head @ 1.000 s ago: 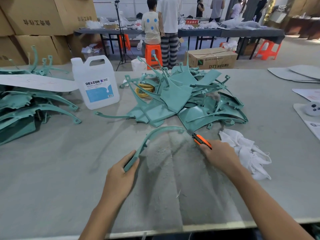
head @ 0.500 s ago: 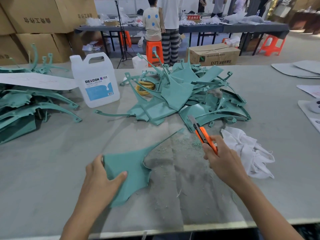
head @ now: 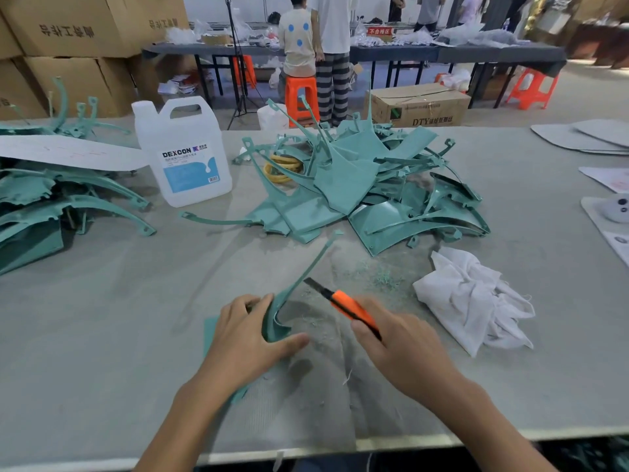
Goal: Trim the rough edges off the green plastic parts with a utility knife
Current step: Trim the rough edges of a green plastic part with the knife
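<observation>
My left hand [head: 246, 338] grips a green plastic part [head: 279, 311] near the table's front edge, fingers and thumb curled round its wide end. The part's thin curved arm rises away toward the pile. My right hand [head: 405, 345] holds an orange utility knife [head: 350, 310], and its dark blade points up-left, close to the part's arm. A heap of green plastic parts [head: 357, 189] lies behind, in the middle of the table. More green parts [head: 51, 206] are stacked at the left edge.
A white DEXCON jug [head: 183, 155] stands behind on the left. A crumpled white cloth [head: 473, 298] lies right of the knife. Green shavings [head: 381, 277] litter the grey table [head: 102, 318]. Papers lie at far right. People, orange stools and boxes are beyond the table.
My left hand has tipped the part from lying flat to standing on edge and slid right. My right hand has brought the knife down and left, close to the part's arm.
</observation>
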### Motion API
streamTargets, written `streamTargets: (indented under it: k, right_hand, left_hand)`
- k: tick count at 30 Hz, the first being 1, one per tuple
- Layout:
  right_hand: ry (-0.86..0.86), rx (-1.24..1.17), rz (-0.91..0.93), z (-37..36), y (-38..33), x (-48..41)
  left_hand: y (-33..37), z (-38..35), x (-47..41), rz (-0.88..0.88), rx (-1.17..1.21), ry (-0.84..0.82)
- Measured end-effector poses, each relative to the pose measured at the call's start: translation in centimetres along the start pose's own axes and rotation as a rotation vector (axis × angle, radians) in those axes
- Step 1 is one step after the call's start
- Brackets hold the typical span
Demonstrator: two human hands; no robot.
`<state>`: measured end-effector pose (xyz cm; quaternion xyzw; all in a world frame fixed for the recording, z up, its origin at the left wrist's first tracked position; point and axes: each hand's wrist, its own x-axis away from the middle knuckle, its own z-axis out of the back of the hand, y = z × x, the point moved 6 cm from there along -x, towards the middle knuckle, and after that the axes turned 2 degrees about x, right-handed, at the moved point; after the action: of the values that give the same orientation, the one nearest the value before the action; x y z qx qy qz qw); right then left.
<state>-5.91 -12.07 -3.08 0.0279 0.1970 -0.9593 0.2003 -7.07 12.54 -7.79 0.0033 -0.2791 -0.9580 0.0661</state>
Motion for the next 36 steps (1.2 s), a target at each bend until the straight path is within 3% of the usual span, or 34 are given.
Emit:
streamTargets:
  k: [5,19,28,31,36]
  right_hand:
    - [-0.101,0.109,0.090,-1.5,-3.4,-2.0]
    - [-0.136,0.168,0.071,-1.9,-4.5,-2.8]
    - [0.226,0.440,0.015,5.1,-1.7,-5.3]
    - [0.140,0.367,0.092,3.2,-4.3,-3.9]
    - [-0.087,0.458,0.103,1.0,-5.6,-4.0]
  left_hand:
    - [0.0,0.0,-0.2,0.002,-0.011,0.128]
    - [-0.1,-0.3,0.0,-0.017,0.021,0.155]
    - [0.3,-0.3,0.1,-0.011,0.009,0.149]
    - [0.4,-0.4,0.2,-0.004,0.001,0.162]
    - [0.4,-0.2,0.2,0.025,0.055,0.196]
